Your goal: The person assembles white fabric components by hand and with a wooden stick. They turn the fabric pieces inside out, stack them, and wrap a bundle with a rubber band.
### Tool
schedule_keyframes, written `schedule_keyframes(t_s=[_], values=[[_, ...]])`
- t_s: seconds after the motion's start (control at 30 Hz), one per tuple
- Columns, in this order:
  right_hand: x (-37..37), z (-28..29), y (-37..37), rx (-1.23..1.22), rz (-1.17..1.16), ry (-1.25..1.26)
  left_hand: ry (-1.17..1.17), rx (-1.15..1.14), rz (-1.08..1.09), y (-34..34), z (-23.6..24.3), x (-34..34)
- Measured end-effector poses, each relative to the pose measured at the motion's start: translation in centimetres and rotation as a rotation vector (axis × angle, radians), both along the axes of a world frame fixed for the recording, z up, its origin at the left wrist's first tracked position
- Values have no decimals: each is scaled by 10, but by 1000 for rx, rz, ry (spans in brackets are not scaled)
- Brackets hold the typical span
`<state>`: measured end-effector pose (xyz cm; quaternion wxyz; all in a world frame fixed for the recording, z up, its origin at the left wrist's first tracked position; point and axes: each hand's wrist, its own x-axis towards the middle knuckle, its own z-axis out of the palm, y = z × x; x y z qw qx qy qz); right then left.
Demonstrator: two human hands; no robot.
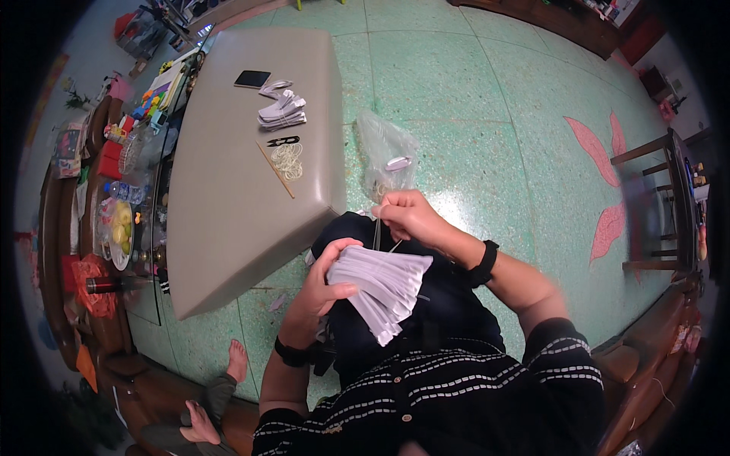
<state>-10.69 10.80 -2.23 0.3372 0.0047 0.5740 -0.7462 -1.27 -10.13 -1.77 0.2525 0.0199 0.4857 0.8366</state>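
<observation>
Holding a fanned stack of white paper strips [384,285] over the lap, left hand [323,285] wraps the stack's left edge, thumb on top, fingers under, firm grasp. Right hand [407,216] sits just beyond the far end of the stack, fingertips pinched on something thin, looks like a rubber band or string, too small to tell which; a thin dark stick [376,234] hangs down from that pinch toward the top of the stack. Stack lies between both hands, near centre of view, resting against a black bag or cloth [449,304] on the lap. Both wrists wear a black band. Clear plastic bag [386,152] sits on the green floor [471,99] just beyond the right hand, something white inside. Far left of hands: tan padded table [228,213], well apart from the stack, carrying a dark phone [252,78], a pile of folded white paper bundles [282,111], small black scissors [283,141], a loose heap of pale rubber bands [288,160] and a thin wooden stick [275,171]. Clutter of toys, bottles and a plate along the far-left side. Another person's bare feet [220,395] show at the near left, on the floor. Wooden chair [661,205] far right.
</observation>
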Motion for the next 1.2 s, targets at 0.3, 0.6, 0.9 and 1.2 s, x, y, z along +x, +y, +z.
schedule_keyframes(t_s=[0.3, 0.6, 0.9, 1.2], values=[[50, -43, 11, -598, -48, -152, -315, 879, 464, 26, -45, 9], [50, -20, 10, -489, 3, 99, -69, 122, 764, 35, -35, 0], [54, -33, 14, -472, 37, 293, 99, -429, 1021, 43, -45, -10], [60, 8, -21, 230, 479, 1001, -99, 64, 1067, 23, -43, -16]])
